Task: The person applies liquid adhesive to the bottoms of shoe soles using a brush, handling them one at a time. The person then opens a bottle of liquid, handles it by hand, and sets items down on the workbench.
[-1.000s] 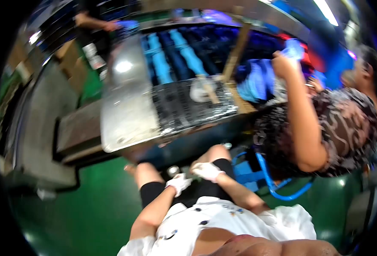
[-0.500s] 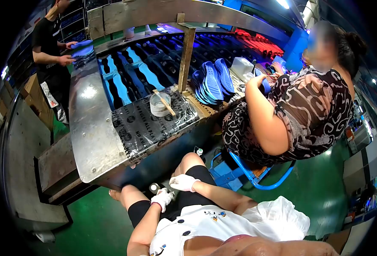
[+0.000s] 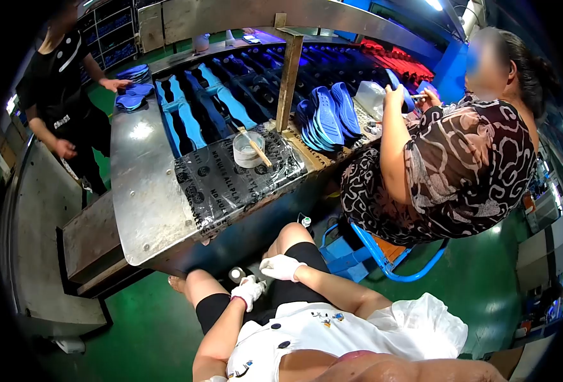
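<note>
Resting by the lap [image 3: 312,260], the left hand [image 3: 248,291], near a white-topped container [image 3: 236,274], and the right hand [image 3: 280,268], nearer the clear tub [image 3: 244,156] ahead on the desk [image 3: 154,210] with a wooden stick [image 3: 256,148] slanting across its rim toward the near edge, show curled fingers [image 3: 266,267], any pinch impossible to tell.

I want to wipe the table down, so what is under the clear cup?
The clear cup stands on black printed plastic sheeting. The patch directly beneath its base can't be made out, and the sheeting covers whatever surface lies below.
</note>
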Action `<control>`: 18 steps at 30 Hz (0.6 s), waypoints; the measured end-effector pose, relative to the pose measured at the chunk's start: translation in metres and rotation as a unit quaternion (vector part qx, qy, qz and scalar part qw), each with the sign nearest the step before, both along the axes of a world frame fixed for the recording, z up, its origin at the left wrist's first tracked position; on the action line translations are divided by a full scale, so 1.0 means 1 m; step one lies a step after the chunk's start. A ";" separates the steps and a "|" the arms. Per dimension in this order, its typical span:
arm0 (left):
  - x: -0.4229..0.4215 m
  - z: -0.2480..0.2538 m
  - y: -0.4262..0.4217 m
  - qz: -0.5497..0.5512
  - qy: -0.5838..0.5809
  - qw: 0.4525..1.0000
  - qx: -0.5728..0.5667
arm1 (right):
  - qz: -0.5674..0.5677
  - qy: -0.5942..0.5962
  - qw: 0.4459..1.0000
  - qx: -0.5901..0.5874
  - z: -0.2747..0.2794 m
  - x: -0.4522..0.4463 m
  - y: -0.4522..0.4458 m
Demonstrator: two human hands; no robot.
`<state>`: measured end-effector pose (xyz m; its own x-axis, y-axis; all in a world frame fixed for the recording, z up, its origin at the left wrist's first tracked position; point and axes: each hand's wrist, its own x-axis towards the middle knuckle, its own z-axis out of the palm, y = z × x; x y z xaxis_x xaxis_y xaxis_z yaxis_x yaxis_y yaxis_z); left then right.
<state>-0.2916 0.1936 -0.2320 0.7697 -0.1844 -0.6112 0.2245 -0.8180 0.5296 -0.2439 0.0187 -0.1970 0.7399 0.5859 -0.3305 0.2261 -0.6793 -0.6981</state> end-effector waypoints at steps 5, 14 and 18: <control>0.009 -0.015 0.003 -0.016 0.085 0.996 -0.017 | -0.003 -0.007 1.000 -0.001 0.003 -0.001 -0.001; 0.003 0.002 -0.002 0.008 0.068 0.998 -0.009 | -0.008 0.002 1.000 0.006 0.007 -0.003 -0.003; 0.002 -0.010 0.001 -0.011 0.035 0.999 -0.003 | -0.018 0.010 1.000 0.006 0.012 -0.005 -0.004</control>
<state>-0.2892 0.1941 -0.2417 0.7202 -0.2051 -0.6627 0.2437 -0.8196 0.5186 -0.2490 0.0148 -0.1846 0.7543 0.5626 -0.3384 0.1875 -0.6786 -0.7102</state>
